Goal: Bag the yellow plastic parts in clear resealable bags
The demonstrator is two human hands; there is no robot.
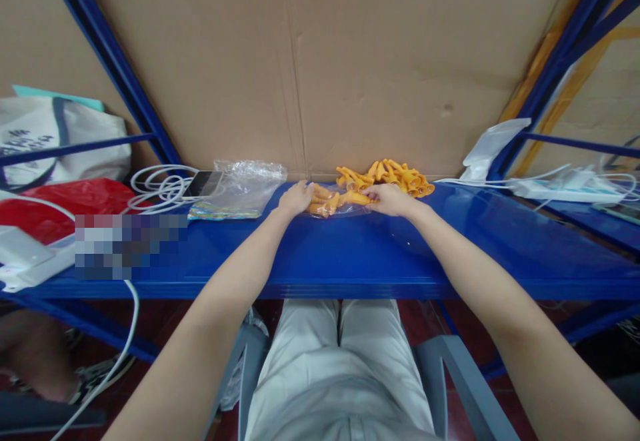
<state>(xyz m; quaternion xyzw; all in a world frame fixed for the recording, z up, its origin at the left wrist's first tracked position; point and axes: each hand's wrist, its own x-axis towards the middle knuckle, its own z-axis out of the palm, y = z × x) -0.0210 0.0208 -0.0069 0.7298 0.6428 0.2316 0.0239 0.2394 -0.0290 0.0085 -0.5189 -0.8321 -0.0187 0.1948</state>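
Note:
A clear plastic bag (345,211) lies on the blue shelf top, with several small orange horn-shaped pieces (327,201) in it. My left hand (296,199) is closed on the left end of this bag. At its right end, my right hand (393,200) has its fingers together on orange pieces; whether they also pinch the bag's edge I cannot tell. Just behind the right hand, a loose pile of the same orange pieces (385,171) rests against the cardboard.
Flat clear bags (245,188) and a dark phone-like device (204,184) lie to the left, beside coiled white cable (163,188) and a red bag (65,204). Cardboard (300,61) closes off the back. A white power strip (570,191) sits right. Blue posts (110,48) frame the shelf.

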